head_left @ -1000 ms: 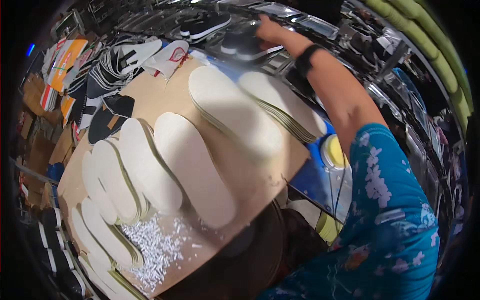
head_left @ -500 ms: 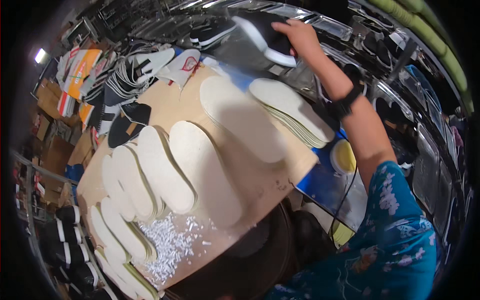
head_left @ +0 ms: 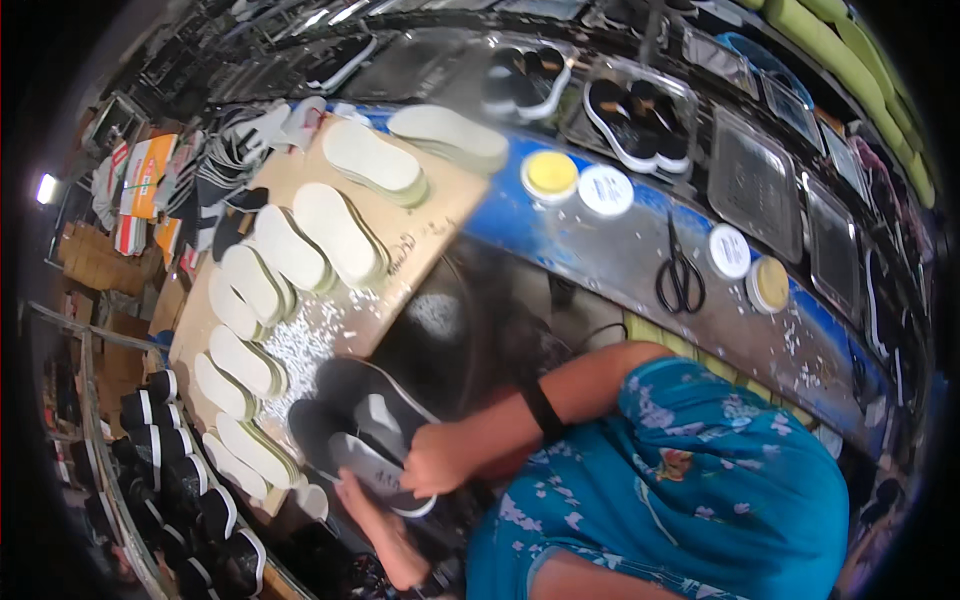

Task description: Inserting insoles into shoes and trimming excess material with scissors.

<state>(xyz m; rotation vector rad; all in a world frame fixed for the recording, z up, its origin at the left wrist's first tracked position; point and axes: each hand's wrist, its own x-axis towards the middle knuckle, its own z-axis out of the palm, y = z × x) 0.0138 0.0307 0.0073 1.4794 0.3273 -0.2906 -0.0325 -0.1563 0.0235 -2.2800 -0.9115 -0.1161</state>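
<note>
A pair of black slip-on shoes point(head_left: 335, 395) with white soles is held low in front of me, beside the near edge of the wooden board. My right hand point(head_left: 438, 462) is closed at the heel end of the shoes, its fingers folded against the nearer one. From below, my left hand point(head_left: 372, 515) grips the same nearer shoe, with its thumb side at the opening. A pale grey insole shows inside that shoe. The undersides of the shoes and some of my fingers are hidden.
Stacks of cream insoles point(head_left: 340, 235) cover the board point(head_left: 430, 225), with white scraps point(head_left: 310, 335) between them. Scissors point(head_left: 680, 280) and round tubs point(head_left: 550, 177) lie on the blue-edged metal table. Metal trays point(head_left: 755, 180), some bearing shoes, line the back; more shoes point(head_left: 215, 512) stand lower left.
My right hand has come back from the far trays, where it gripped a black shoe, to low in front of me. My left hand has come into view on the shoes. The view has shifted.
</note>
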